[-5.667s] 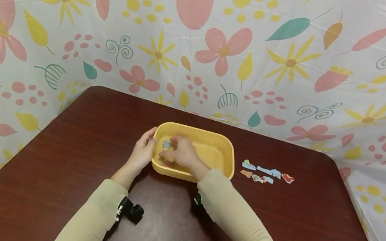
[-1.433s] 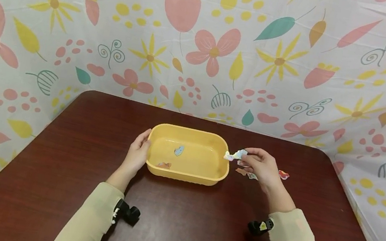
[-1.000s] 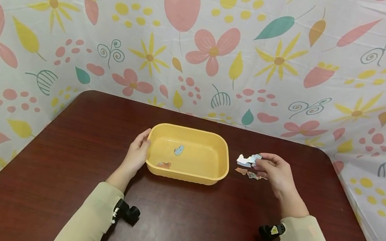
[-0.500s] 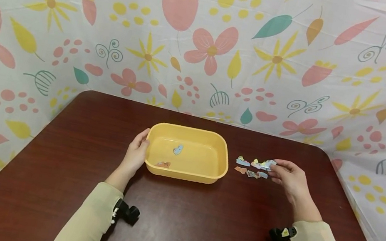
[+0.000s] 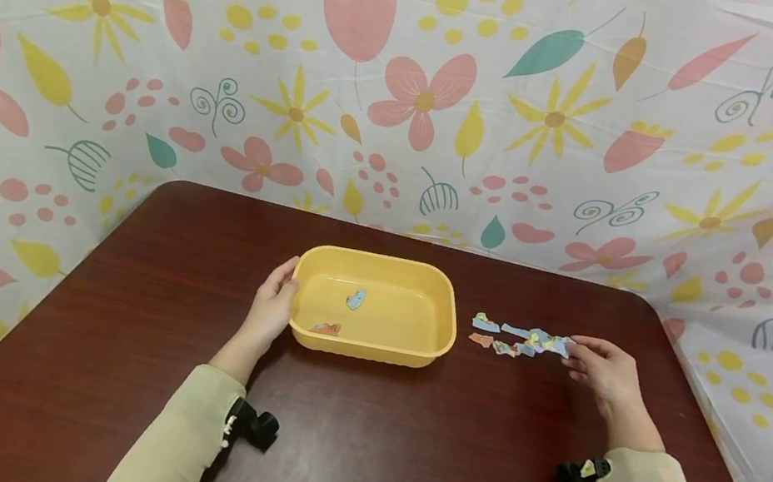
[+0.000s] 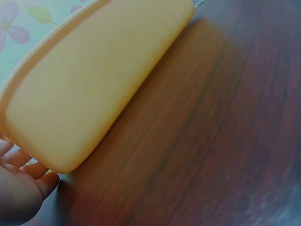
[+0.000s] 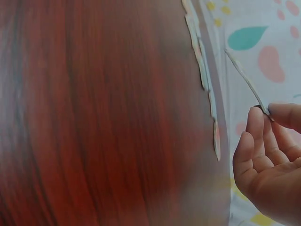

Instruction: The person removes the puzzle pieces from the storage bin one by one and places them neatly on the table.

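Note:
My right hand pinches the right end of a light blue and yellow puzzle piece with an irregular outline. In the right wrist view this puzzle piece shows edge-on, thin, tilted up between thumb and fingertips. In the head view it overlaps two rows of printed pieces on the table, with a blue and yellow piece and an orange piece at their left. My left hand rests its fingers against the left end of a yellow plastic tub; the left wrist view shows its fingertips at the outer wall.
Inside the tub lie a small blue piece and an orange-brown piece. The dark brown table has rounded far corners, with a flower-printed cloth behind it. Black cameras sit on both wrists.
My right hand, over the tub at first, has carried the puzzle piece rightward from the tub's right rim along the rows. My left hand has stayed at the tub's left end.

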Motion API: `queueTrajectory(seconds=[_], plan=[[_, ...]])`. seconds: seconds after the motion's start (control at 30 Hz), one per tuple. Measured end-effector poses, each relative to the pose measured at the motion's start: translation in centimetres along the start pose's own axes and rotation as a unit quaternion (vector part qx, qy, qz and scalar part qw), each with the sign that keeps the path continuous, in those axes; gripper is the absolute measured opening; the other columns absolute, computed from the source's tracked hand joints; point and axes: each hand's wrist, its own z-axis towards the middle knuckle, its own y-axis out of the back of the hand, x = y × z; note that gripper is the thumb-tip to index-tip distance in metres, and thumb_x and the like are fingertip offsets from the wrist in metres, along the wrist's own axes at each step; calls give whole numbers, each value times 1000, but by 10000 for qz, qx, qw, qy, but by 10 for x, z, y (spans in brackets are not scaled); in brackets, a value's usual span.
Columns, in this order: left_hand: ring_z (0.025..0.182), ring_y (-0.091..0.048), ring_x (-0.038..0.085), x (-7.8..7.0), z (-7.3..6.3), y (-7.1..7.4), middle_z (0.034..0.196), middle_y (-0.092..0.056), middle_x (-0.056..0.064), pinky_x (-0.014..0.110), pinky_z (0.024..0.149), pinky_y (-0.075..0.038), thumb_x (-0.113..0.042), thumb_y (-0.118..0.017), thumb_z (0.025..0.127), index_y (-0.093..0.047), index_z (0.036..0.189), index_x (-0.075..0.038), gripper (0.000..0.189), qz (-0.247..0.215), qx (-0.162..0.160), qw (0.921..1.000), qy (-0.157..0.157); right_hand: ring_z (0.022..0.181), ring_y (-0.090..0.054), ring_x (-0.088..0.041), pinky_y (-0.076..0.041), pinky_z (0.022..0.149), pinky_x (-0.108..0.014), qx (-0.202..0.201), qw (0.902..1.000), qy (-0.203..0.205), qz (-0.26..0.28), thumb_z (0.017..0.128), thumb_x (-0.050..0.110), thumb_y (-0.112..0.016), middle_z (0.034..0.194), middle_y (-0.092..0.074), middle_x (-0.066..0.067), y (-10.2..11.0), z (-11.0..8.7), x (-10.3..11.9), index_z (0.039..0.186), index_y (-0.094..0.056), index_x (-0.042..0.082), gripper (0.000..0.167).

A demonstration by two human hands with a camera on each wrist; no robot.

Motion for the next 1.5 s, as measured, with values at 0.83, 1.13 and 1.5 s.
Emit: queueTrajectory(seconds=[0.83,1.13,1.5], plan=[[138,-33,26,0,-1,0,152,-31,12,44,111,-34,-16,-35,102,-30,148,-12,47,-38,-96,9999,24,70,-63,3,-56,66,-24,-22,9904,-445,-1306,97,26,-49,77,-59,21,17,3,-16,135,-42,-12,55],[138,-33,27,1,-1,1,152,-31,12,44,111,-34,-16,-35,102,-29,149,-13,47,-45,-74,9999,57,70,-63,7,-56,65,-21,-109,9905,-578,-1244,97,33,-46,74,-59,25,19,4,-17,137,-40,-12,60],[137,-35,27,0,1,-1,151,-33,12,44,110,-35,-15,-35,102,-31,148,-13,46,-82,-70,9999,0,73,-65,3,-56,66,-22,-112,9924,-247,-1201,98,34,-44,76,-63,24,7,0,-8,134,-43,-12,58]])
